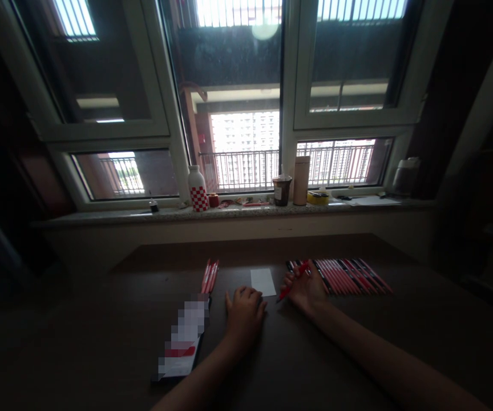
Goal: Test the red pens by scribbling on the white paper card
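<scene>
My right hand (308, 289) grips a red pen (287, 292) whose dark tip points down and left, just right of a small sheet of white paper (263, 282). Palm down on the table lies my left hand (245, 311), holding nothing, its fingers slightly bent and thumb apart. Its fingertips are at the paper's lower left edge; whether they press on it I cannot tell. Beyond my right hand is a neat row of red and black pencils or pens (344, 277), partly hidden by that hand.
Left of my left hand lies a flat box (186, 337), its face blurred out, with several red pencils (210, 277) at its far end. Behind the brown table (101, 331), the windowsill (242, 211) bears a checkered bottle (198, 189), a cup (281, 190) and a tall flask (301, 180).
</scene>
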Demonstrator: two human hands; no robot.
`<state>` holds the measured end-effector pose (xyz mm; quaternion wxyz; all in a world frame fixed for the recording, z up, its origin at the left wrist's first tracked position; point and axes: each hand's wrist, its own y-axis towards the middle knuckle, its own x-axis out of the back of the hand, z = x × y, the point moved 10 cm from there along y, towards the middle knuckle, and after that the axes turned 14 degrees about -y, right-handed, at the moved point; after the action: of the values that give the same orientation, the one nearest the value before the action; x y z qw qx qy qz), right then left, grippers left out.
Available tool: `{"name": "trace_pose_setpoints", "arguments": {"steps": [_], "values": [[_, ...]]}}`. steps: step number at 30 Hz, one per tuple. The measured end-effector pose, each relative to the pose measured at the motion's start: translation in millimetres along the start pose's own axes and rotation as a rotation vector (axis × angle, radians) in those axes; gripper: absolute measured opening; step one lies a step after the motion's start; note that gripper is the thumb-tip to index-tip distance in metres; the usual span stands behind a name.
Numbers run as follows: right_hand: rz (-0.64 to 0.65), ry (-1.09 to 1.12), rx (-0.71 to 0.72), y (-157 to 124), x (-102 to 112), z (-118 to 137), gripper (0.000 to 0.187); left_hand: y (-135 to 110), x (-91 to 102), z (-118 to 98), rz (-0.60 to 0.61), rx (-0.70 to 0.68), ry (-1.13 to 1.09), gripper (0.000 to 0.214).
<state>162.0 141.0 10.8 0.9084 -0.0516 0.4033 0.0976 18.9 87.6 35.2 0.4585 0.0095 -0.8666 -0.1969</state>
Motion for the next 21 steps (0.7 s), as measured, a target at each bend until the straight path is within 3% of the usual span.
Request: {"name": "trace_pose_setpoints", "arguments": {"steps": [15,21], "values": [[-0.006,-0.003,0.046,3,4,6,0.042,0,2.1,-2,0.022,0.018,-0.024,0.026],[-0.06,-0.034,0.016,8,17,2,0.023,0,4.0,2,-0.019,0.034,-0.011,0.026]]}}
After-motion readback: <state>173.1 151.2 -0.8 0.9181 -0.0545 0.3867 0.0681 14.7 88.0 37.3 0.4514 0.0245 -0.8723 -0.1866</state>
